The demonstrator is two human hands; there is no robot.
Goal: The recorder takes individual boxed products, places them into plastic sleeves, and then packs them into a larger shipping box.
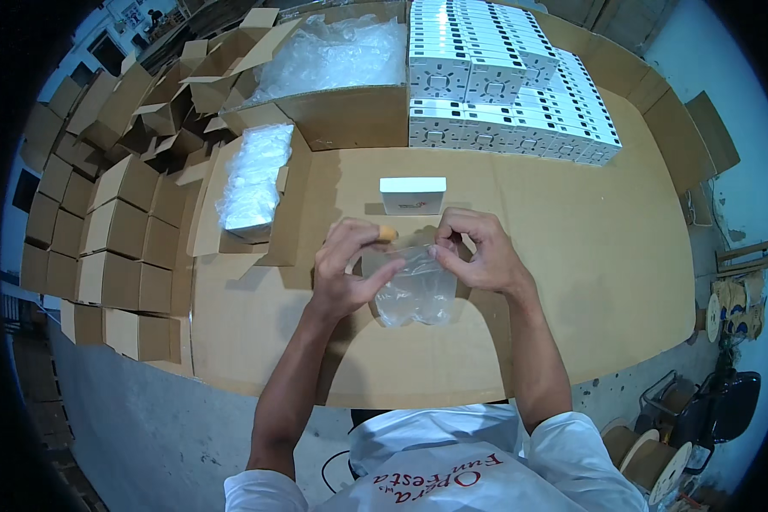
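A: What is held in the 2 hands?

B: A clear plastic bag (416,294) is pinched at its top edge. The left hand (346,273) has thumb and fingers closed narrowly on the left corner, and the right hand (480,252) is closed the same way on the right corner. The bag hangs down between them, just above the cardboard-covered table (572,282), so its mouth appears to be worked apart.

A: Is anything worn on the fingers?

B: An orange cover is seen on 1 fingertip of the left hand, probably for grip on the slippery film.

A: What is placed nearest the bag?

B: 1 small white box (412,194) is stood just beyond the hands, apart from them, within easy reach.

A: And further off?

B: More white boxes (503,85) are stacked in rows at the far edge of the table. A bundle of plastic bags (254,179) is laid in an open carton on the left, close at hand. Folded brown cartons (119,213) are piled beyond it, clear of the working area.
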